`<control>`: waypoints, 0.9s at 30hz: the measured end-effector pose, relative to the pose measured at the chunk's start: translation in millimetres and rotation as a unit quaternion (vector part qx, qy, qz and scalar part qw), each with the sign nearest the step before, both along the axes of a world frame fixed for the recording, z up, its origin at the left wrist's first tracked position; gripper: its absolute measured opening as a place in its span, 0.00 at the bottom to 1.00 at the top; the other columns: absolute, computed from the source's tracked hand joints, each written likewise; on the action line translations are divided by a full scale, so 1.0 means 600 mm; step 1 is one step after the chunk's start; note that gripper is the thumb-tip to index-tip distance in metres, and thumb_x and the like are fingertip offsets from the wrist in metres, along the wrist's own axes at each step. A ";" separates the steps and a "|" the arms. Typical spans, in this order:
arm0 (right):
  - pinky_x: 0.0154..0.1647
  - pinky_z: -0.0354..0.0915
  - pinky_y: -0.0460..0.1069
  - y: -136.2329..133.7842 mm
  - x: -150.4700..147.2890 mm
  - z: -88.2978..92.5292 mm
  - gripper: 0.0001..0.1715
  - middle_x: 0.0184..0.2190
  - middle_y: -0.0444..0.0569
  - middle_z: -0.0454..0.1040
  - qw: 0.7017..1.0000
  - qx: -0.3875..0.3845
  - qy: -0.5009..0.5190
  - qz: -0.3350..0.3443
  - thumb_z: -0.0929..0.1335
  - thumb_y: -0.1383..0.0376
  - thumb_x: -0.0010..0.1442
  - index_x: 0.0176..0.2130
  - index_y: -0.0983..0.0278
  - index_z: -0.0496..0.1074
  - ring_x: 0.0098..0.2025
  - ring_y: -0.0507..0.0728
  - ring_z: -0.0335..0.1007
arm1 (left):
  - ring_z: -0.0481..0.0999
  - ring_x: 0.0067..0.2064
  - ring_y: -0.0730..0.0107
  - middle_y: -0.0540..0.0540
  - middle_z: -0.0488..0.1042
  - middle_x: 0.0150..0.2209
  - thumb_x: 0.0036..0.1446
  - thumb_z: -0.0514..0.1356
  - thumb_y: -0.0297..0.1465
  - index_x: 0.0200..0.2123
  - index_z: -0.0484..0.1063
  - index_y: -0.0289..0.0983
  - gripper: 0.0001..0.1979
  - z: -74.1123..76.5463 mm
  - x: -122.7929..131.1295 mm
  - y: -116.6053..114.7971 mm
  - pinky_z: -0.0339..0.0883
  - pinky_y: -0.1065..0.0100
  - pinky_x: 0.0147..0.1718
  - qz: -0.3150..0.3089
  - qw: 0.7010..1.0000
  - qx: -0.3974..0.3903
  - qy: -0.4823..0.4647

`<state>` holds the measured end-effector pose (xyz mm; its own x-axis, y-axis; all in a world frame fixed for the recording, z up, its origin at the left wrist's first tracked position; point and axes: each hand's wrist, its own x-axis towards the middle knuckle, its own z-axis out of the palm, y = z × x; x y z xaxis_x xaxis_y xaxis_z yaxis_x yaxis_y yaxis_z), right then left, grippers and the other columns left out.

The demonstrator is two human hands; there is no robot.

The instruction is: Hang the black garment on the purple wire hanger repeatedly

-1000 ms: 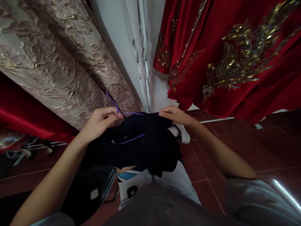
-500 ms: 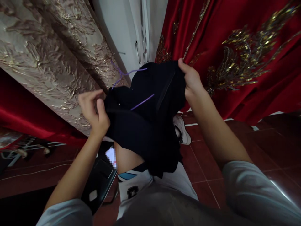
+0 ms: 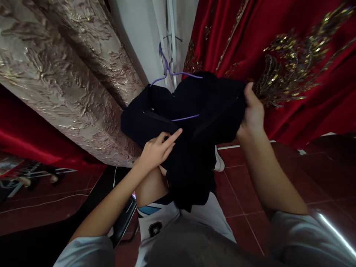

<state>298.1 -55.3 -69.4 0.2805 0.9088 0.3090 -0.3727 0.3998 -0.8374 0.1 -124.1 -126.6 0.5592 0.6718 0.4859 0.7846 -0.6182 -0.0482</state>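
Note:
A dark garment hangs over my lap, with a purple hanger inside its neck opening. The hanger's hook stands above the collar, and its lower bar shows through the opening. My right hand grips the garment's right side, thumb on top and the other fingers hidden behind the cloth. Against the front edge below the opening lies my left hand, its index finger stretched out and the other fingers partly bent. It touches the cloth without visibly gripping it.
Textured beige fabric hangs at the left. At the right is a red curtain with gold sequins. A white frame stands between them. A dark surface with a device lies at lower left, above red floor tiles.
My left hand has moved right and down onto the garment's front. My right hand has moved right with the cloth, and the hanger has shifted right and now stands more upright.

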 end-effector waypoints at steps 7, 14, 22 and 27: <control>0.60 0.70 0.57 0.001 -0.021 -0.026 0.19 0.47 0.53 0.78 0.998 -0.018 0.010 -0.066 0.65 0.51 0.67 0.45 0.62 0.74 0.56 0.59 0.74 | 0.76 0.55 0.54 0.34 0.63 0.62 0.70 0.55 0.34 0.75 0.46 0.40 0.35 -0.010 0.042 0.008 0.77 0.61 0.42 0.044 0.977 -0.099 -0.182; 0.51 0.67 0.57 -0.103 -0.106 -0.097 0.09 0.44 0.49 0.72 0.908 0.072 -0.243 -0.334 0.72 0.60 0.62 0.42 0.55 0.70 0.49 0.60 0.69 | 0.75 0.47 0.62 0.44 0.75 0.44 0.68 0.57 0.26 0.53 0.77 0.43 0.14 -0.041 0.082 -0.055 0.72 0.60 0.49 0.001 0.895 0.082 -0.438; 0.33 0.62 0.46 -0.159 -0.225 -0.215 0.16 0.29 0.43 0.71 0.975 -0.166 -0.138 0.051 0.71 0.54 0.59 0.38 0.64 0.71 0.31 0.51 0.64 | 0.76 0.50 0.57 0.42 0.72 0.51 0.68 0.58 0.31 0.53 0.77 0.46 0.14 -0.025 0.158 -0.134 0.73 0.55 0.48 0.067 0.772 0.021 -0.632; 0.22 0.53 0.46 -0.179 -0.201 -0.225 0.22 0.16 0.44 0.66 0.932 -0.231 -0.217 0.175 0.67 0.54 0.60 0.22 0.66 0.70 0.19 0.49 0.57 | 0.77 0.55 0.57 0.39 0.67 0.62 0.68 0.58 0.32 0.60 0.67 0.45 0.19 -0.055 0.154 -0.125 0.72 0.54 0.57 0.045 0.732 -0.063 -0.677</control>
<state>177.7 -162.8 -204.4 -0.1185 0.9855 -0.1218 0.0023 -0.1224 -0.9925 92.2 -199.4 -159.5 -0.4268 0.7634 0.4848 0.0972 -0.4943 0.8638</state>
